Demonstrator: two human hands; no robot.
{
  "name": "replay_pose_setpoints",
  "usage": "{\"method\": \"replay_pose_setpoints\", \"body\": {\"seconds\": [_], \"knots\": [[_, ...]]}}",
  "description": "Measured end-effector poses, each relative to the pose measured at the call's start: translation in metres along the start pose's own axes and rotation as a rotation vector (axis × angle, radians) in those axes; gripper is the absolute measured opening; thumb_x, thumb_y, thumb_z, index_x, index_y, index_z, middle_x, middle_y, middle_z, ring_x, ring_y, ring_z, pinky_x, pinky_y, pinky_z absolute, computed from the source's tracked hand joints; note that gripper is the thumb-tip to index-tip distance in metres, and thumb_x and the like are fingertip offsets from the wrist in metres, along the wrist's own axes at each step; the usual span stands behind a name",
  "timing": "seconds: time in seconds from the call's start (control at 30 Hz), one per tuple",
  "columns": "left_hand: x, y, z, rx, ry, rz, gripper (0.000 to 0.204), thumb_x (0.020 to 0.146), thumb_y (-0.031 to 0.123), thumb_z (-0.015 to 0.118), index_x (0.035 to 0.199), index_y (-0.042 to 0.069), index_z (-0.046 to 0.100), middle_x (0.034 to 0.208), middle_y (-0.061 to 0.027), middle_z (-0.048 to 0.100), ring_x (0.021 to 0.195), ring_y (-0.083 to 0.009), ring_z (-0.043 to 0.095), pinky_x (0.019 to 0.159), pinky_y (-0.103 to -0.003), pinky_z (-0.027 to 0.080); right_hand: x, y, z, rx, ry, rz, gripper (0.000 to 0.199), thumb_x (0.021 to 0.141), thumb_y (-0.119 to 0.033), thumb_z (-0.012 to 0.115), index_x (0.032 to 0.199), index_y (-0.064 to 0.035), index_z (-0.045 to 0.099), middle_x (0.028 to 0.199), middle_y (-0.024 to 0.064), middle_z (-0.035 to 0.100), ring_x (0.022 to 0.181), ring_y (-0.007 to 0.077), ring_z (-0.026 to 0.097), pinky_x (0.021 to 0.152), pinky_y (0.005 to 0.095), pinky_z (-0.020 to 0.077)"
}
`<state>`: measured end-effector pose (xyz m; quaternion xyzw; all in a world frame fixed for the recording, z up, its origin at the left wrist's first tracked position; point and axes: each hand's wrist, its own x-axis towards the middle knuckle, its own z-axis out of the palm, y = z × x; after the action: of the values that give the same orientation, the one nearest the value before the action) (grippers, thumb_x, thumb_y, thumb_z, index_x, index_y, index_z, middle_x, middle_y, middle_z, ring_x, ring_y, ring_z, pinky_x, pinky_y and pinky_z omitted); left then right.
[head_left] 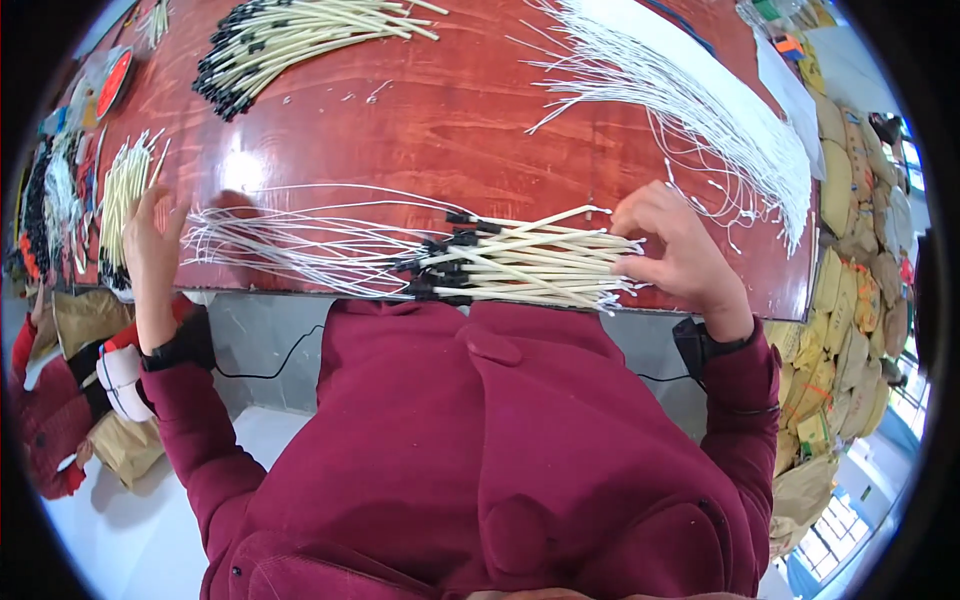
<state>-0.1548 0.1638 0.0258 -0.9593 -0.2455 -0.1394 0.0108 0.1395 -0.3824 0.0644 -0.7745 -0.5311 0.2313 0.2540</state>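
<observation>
A bundle of pale yellow tubes point(540, 262) with black end pieces lies along the table's near edge. Thin white cords point(300, 245) trail from its black ends toward the left. My right hand point(680, 245) is at the right tips of these tubes, thumb and fingers apart and curved around the white ends. Beside the far left end of the cords, my left hand point(150, 240) is raised with its fingers apart. It is next to a smaller bunch of pale tubes point(120, 195), partly hidden behind the hand; whether they touch I cannot tell.
A larger pile of black-ended tubes point(300, 40) lies at the back left. White cords point(690, 110) fan across the back right of the red table point(450, 130). A round red object point(115, 83) is at the left. Stacked sacks point(850, 300) stand to the right.
</observation>
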Motion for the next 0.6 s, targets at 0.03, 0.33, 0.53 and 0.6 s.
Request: {"method": "replay_pose_setpoints", "body": {"seconds": [0.03, 0.33, 0.53, 0.6], "knots": [[0.009, 0.029, -0.003, -0.012, 0.005, 0.011, 0.030, 0.095, 0.026, 0.068, 0.110, 0.001, 0.069, 0.105, -0.0208, 0.070, 0.100, -0.0378, 0.067, 0.087, -0.044, 0.051, 0.000, 0.001, 0.001, -0.076, 0.039, 0.020, 0.018, 0.078, -0.012, 0.077, 0.090, -0.0065, 0.064, 0.098, 0.0056, 0.066, 0.096, 0.0256, 0.059, 0.084, 0.0377, 0.0430], [0.023, 0.260, -0.003, -0.758, -0.470, 0.718, 0.026, 0.082, 0.016, 0.078, 0.102, 0.003, 0.068, 0.098, -0.0167, 0.066, 0.092, -0.0369, 0.067, 0.080, -0.043, 0.053, -0.004, 0.046, 0.003, -0.405, 0.348, 0.164, 0.030, 0.089, -0.014, 0.072, 0.115, -0.0027, 0.067, 0.120, 0.0109, 0.065, 0.111, 0.0300, 0.059, 0.095, 0.0426, 0.0453], [0.044, 0.288, -0.004, -0.601, -0.895, 0.797, 0.026, 0.082, 0.016, 0.076, 0.103, 0.003, 0.068, 0.104, -0.0162, 0.067, 0.096, -0.0384, 0.064, 0.083, -0.043, 0.053, -0.016, 0.074, 0.010, -0.464, 0.471, 0.252, 0.039, 0.091, -0.018, 0.070, 0.125, 0.0005, 0.065, 0.129, 0.0160, 0.063, 0.114, 0.0339, 0.058, 0.101, 0.0448, 0.0452], [0.063, 0.307, 0.009, -0.604, -0.739, 0.902, 0.029, 0.082, 0.017, 0.076, 0.107, 0.004, 0.068, 0.109, -0.0162, 0.067, 0.101, -0.0381, 0.064, 0.086, -0.043, 0.052, -0.015, 0.075, 0.015, -0.525, 0.510, 0.254, 0.042, 0.091, -0.021, 0.070, 0.126, 0.0018, 0.063, 0.130, 0.0181, 0.062, 0.115, 0.0353, 0.058, 0.100, 0.0454, 0.0454]]}}
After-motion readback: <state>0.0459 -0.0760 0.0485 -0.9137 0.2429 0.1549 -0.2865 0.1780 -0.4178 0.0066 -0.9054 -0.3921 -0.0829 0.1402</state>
